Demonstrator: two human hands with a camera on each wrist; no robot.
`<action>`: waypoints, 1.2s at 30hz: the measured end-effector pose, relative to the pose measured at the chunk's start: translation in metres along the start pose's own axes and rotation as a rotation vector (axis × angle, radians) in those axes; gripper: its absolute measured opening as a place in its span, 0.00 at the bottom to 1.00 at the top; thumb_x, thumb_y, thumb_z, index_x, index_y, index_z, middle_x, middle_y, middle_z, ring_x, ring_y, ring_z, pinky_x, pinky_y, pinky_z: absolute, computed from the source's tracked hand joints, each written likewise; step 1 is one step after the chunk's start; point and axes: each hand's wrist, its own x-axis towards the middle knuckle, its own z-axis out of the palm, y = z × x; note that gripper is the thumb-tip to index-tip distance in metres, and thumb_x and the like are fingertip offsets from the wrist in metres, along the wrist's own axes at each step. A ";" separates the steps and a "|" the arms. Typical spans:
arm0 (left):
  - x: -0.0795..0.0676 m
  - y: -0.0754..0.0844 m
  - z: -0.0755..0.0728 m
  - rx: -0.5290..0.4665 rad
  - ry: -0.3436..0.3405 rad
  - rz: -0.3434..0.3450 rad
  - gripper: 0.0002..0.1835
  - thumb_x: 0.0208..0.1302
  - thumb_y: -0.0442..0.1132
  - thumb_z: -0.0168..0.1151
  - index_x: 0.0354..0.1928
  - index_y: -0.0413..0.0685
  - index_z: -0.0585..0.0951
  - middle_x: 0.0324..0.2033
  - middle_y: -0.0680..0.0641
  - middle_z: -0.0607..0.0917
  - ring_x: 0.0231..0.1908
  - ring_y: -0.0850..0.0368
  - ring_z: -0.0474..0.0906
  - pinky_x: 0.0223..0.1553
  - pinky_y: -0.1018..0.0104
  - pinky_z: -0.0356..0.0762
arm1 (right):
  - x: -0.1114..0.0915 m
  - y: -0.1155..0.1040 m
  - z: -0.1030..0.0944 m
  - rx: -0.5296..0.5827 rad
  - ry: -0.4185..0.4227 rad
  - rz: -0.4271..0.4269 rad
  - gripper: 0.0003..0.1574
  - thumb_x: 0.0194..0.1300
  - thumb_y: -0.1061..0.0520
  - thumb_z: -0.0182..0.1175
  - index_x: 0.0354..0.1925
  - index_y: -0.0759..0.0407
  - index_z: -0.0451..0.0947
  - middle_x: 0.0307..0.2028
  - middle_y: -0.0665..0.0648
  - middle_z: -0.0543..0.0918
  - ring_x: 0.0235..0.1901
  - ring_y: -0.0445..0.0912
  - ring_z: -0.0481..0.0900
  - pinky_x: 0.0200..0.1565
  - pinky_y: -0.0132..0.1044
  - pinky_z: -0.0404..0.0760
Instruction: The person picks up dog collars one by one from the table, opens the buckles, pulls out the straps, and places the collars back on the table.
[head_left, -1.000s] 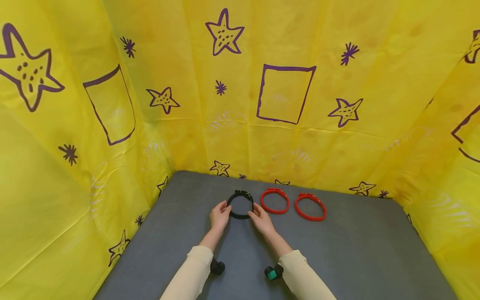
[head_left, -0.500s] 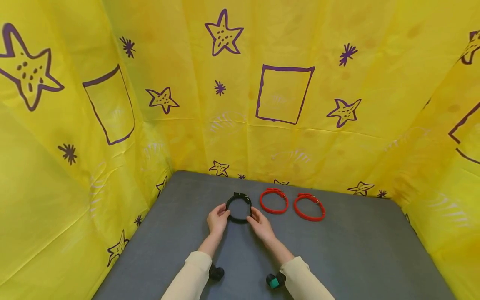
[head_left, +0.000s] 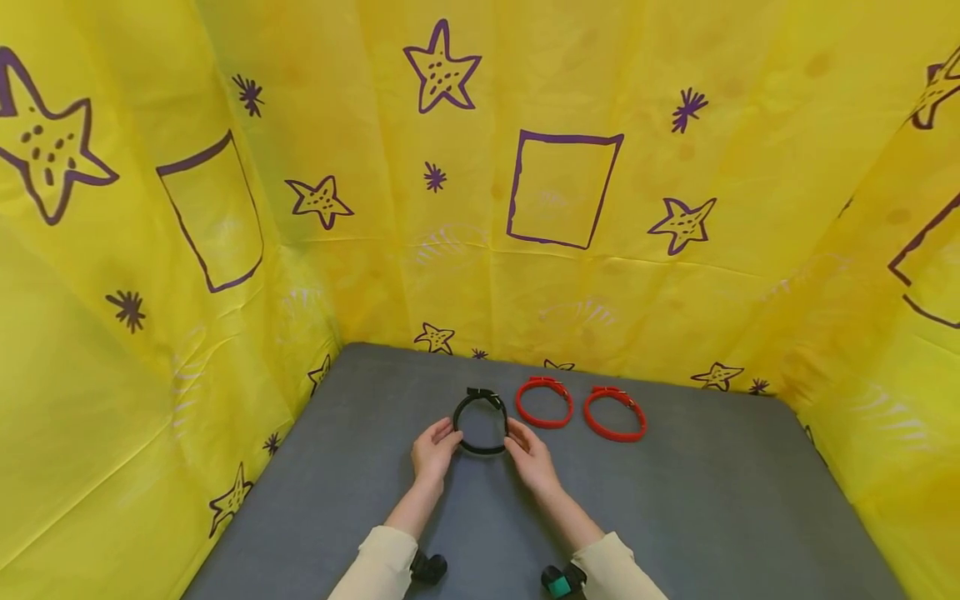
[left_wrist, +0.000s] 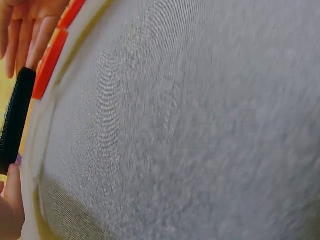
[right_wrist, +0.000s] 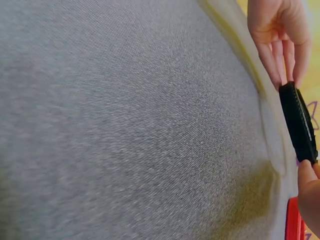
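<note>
A black buckled collar [head_left: 481,451], closed into a ring, sits between both hands in the head view. My left hand [head_left: 433,451] pinches its left side with thumb and fingers, and my right hand [head_left: 533,458] grips the right side the same way. The buckle end points away from me. Edge-on, the collar [left_wrist: 16,120] shows as a dark band in the left wrist view, with the left thumb at its lower end. In the right wrist view the collar [right_wrist: 298,122] spans from the left fingertips to the right thumb. Whether it touches the table is unclear.
Two red buckled collars lie to the right, a nearer-to-hand one [head_left: 519,408] and a farther one [head_left: 616,436]. The grey table [head_left: 712,500] is bordered by yellow curtains [head_left: 360,292] at the back and both sides. Dark wrist cameras [head_left: 429,569] hang below the sleeves.
Both hands have drawn the black collar slightly toward me, away from the back curtain. The red collars stay in place while the head view shifts a little.
</note>
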 end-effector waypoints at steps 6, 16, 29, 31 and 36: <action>-0.012 0.005 0.001 -0.083 -0.066 -0.023 0.23 0.59 0.26 0.66 0.56 0.26 0.76 0.52 0.28 0.79 0.46 0.52 0.82 0.43 0.67 0.82 | -0.011 -0.003 -0.010 0.092 0.053 -0.014 0.25 0.70 0.68 0.53 0.62 0.80 0.66 0.58 0.77 0.72 0.60 0.66 0.70 0.52 0.28 0.75; -0.028 0.012 0.005 -0.140 -0.173 -0.009 0.23 0.58 0.25 0.65 0.57 0.26 0.76 0.53 0.30 0.79 0.47 0.51 0.82 0.43 0.68 0.82 | -0.016 0.012 -0.029 0.287 0.127 0.125 0.29 0.68 0.61 0.60 0.64 0.72 0.68 0.58 0.72 0.74 0.56 0.57 0.76 0.51 0.34 0.79; -0.050 0.020 0.007 -0.115 -0.339 0.029 0.25 0.57 0.28 0.68 0.58 0.31 0.77 0.53 0.33 0.80 0.54 0.41 0.77 0.46 0.70 0.80 | -0.032 0.002 -0.057 0.227 0.167 0.156 0.28 0.64 0.59 0.66 0.60 0.68 0.74 0.43 0.60 0.79 0.42 0.44 0.80 0.48 0.37 0.82; -0.053 0.020 0.007 -0.115 -0.370 0.042 0.25 0.57 0.27 0.67 0.58 0.31 0.77 0.52 0.34 0.80 0.54 0.39 0.77 0.46 0.71 0.79 | -0.036 -0.001 -0.060 0.207 0.174 0.162 0.28 0.64 0.58 0.66 0.59 0.69 0.74 0.42 0.59 0.80 0.41 0.42 0.81 0.48 0.37 0.82; -0.061 0.023 0.006 -0.110 -0.436 0.050 0.24 0.58 0.25 0.66 0.59 0.33 0.77 0.53 0.35 0.80 0.55 0.39 0.76 0.46 0.72 0.78 | -0.043 -0.005 -0.068 0.188 0.181 0.177 0.27 0.63 0.59 0.66 0.57 0.72 0.76 0.47 0.64 0.82 0.42 0.44 0.82 0.47 0.37 0.82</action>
